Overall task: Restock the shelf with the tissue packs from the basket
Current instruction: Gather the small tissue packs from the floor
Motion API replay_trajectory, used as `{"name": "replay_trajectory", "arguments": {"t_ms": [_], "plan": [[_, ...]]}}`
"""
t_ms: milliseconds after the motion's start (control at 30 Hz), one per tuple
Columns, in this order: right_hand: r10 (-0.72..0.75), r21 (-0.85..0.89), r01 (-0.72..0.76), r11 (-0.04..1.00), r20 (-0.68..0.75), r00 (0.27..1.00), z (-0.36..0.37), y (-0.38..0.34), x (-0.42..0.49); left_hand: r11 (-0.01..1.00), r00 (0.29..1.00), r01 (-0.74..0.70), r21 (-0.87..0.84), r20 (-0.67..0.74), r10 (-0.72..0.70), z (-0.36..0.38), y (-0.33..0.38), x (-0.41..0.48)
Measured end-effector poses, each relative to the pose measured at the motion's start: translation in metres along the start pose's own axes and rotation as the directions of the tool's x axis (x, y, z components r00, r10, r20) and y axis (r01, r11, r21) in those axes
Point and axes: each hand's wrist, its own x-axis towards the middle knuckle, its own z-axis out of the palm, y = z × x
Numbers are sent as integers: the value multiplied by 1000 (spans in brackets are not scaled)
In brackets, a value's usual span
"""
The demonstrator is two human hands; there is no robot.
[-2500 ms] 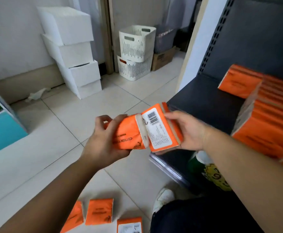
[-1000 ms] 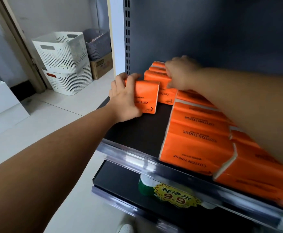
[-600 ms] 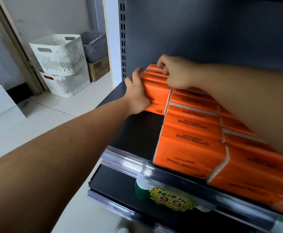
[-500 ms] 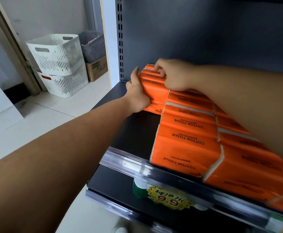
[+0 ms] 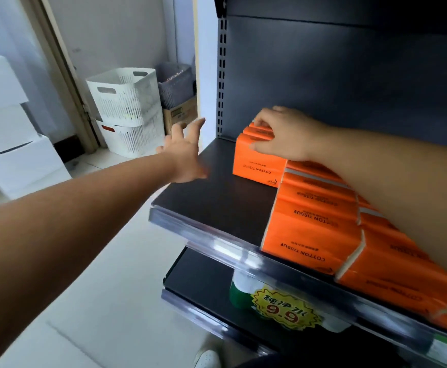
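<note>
Two hands to log. Found left hand [image 5: 185, 152] clear of everything, fingers spread, just off the shelf's [image 5: 217, 197] left edge. Found right hand [image 5: 283, 136] curled over the tops of the rear tissue packs [image 5: 254, 160], thumb on the front face, bracing them upright near the back panel. Noted a front row [image 5: 309, 235] of packs touching them, with bare shelf to the left. Judged as settling a placed pack. Next: let go gently without toppling, then fetch more. Cannot tell whether the white baskets [image 5: 126, 102] by the wall are the source.

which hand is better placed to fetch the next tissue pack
Left. The left hand is open, empty and touching nothing, while the right hand grips the back tissue packs on the shelf.
</note>
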Motion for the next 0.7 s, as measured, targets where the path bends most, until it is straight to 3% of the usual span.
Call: {"name": "replay_trajectory", "arguments": {"t_ms": [133,533,600,700], "plan": [[-85,5,85,996,-18,996,-5,-52,-10,976,996,85,200,-44,-78,-45,-53,-48],[-387,-20,392,920,125,914,34,-243,-60,901,955,295,318,-87,-282,-93,-199,-234],[-421,-5,426,905,142,896,47,-275,-68,885,937,348,308,-75,-342,-91,-221,-266],[-441,49,439,897,165,882,75,-316,-85,862,876,482,158,-57,-479,-80,-250,-306]]}}
